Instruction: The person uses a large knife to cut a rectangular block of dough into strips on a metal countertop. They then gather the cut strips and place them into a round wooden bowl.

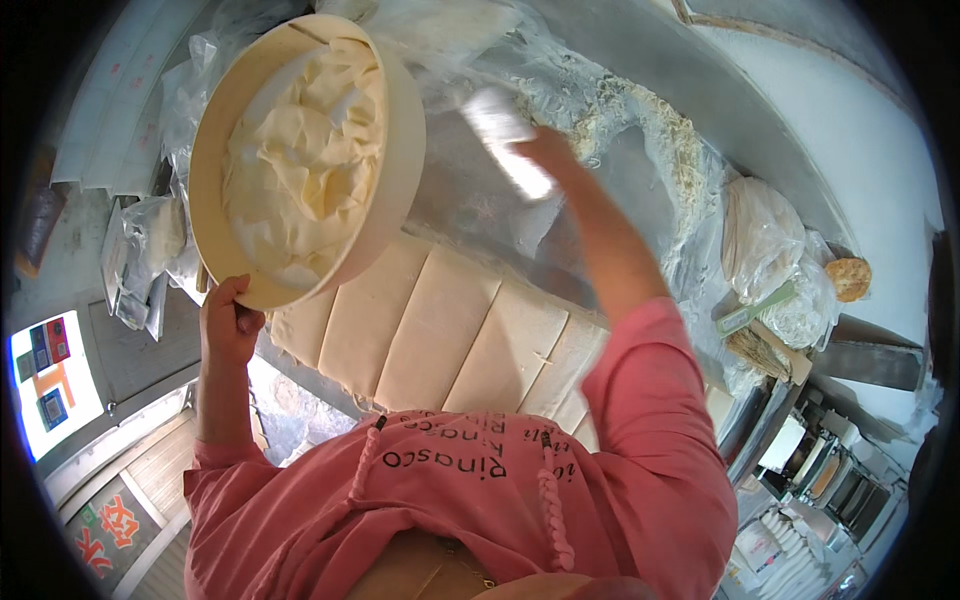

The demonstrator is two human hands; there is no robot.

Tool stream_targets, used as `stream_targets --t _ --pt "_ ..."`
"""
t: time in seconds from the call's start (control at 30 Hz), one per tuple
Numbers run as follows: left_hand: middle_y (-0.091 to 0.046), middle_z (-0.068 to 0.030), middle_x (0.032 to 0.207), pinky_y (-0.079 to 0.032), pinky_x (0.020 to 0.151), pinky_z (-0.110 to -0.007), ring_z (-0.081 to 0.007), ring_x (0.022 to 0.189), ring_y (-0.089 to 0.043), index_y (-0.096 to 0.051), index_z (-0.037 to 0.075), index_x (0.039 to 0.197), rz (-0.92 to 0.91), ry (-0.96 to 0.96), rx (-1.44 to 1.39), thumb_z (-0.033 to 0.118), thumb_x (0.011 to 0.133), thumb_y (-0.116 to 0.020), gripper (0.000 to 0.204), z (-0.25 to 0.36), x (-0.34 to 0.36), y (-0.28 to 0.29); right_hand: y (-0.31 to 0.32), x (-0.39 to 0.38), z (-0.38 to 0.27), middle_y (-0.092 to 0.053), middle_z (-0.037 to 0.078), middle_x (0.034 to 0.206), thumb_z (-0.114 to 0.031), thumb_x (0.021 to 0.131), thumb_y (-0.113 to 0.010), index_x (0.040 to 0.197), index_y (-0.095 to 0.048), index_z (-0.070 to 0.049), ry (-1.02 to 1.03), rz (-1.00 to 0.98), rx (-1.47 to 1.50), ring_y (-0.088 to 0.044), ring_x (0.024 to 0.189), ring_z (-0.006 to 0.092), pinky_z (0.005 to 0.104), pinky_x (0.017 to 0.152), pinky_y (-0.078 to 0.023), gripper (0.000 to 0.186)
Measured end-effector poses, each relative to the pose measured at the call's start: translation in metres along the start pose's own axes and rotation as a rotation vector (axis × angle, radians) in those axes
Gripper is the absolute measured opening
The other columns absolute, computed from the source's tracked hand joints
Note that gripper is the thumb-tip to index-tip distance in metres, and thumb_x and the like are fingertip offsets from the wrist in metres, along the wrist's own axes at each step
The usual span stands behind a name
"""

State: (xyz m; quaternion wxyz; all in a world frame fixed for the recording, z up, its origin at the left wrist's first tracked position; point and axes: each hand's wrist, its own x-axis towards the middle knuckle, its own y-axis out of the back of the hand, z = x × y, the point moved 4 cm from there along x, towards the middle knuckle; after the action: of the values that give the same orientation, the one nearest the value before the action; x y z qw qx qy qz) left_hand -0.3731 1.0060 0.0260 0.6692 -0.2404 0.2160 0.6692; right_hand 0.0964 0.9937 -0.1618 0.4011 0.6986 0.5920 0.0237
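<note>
Gripping the near rim of a round, deep, pale-yellow wooden tub point(402, 170) with the left hand point(232, 322), closing thumb and fingers on its edge. Holding it tilted at the left, over the table side, with crumpled, cream-coloured thin dough sheets point(320, 165) lying inside. Clasping a shiny, flat, blurred metal blade point(495, 125) in the right hand point(548, 155), well out over the grey, floury worktop point(450, 185) and apart from the tub. Cannot tell each finger's place on it. Standing close to a broad, smooth, pale dough slab point(430, 330), divided into wide side-by-side strips. Having clear plastic bags point(765, 235) and a round, golden-brown flatbread point(848, 280) off to the right.
</note>
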Motion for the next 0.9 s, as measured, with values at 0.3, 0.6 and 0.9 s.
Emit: stream_targets --t 0.3,0.6,0.9 --pt "-0.044 0.0009 0.054 -0.024 0.033 -0.020 -0.0060 0.035 -0.030 -0.049 0.007 0.075 -0.073 0.012 -0.002 0.011 0.080 -0.053 0.007 -0.023 0.008 -0.021 0.090 -0.134 0.096 -0.063 0.018 0.081 -0.037 0.078 -0.060 0.083 -0.060 0.000 0.001 -0.066 -0.246 -0.060 0.077 0.0300 0.0399 0.068 -0.045 0.037" --pt "-0.048 -0.0008 0.060 -0.023 0.033 -0.020 -0.0066 0.038 -0.035 -0.049 0.008 0.082 -0.293 0.008 0.110 0.011 0.079 -0.055 0.007 -0.029 0.013 -0.116 0.187 -0.207 0.215 -0.061 0.019 0.102 -0.029 0.082 -0.053 0.112 -0.056 -0.004 -0.247 0.305 -0.448 -0.058 0.094 0.0292 0.0395 0.082 -0.044 0.039" --pt "-0.055 -0.0067 0.070 -0.026 0.035 -0.022 -0.0107 0.046 -0.047 -0.050 0.004 0.097 -0.643 -0.032 0.378 0.011 0.078 -0.052 0.020 -0.064 0.031 -0.245 0.110 -0.220 0.005 -0.052 0.008 0.117 -0.042 0.083 -0.059 0.133 -0.035 -0.015 0.043 0.321 1.186 -0.056 0.097 0.0181 0.0326 0.075 -0.047 0.062"
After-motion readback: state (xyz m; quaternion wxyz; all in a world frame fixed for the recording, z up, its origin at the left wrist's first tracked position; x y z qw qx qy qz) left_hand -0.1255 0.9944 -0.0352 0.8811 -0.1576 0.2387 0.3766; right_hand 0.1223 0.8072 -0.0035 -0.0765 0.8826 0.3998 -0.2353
